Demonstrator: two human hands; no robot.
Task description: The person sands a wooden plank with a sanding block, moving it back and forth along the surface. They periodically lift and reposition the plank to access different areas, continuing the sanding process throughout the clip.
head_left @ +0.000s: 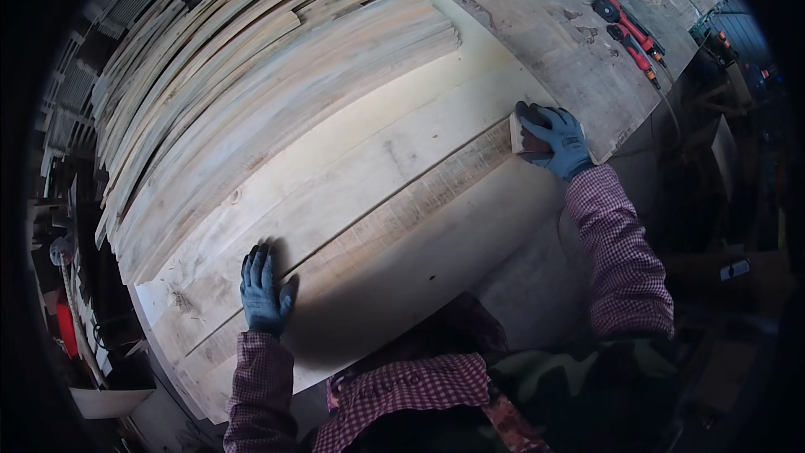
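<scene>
Both my hands wear blue-grey gloves. My left hand [266, 289] lies flat, fingers stretched out, on the left part of a narrow wooden strip [402, 210] and the pale board beside it. A dark gap line runs along the strip's far edge. At the strip's right end, my right hand [560, 138] is closed over a small block [519, 136] with a pale side and a dark red-brown face. The hand hides part of the block. Beyond the strip lies a wide pale board [394, 151]; a smooth panel [436, 264] lies on the near side.
Long planks [310, 109] are stacked at the far left, with thinner strips [193, 59] behind them. Two red-and-black power tools [631, 33] rest on the worn table [562, 50] at the far right. A pale bowl-like container [111, 403] stands at the lower left.
</scene>
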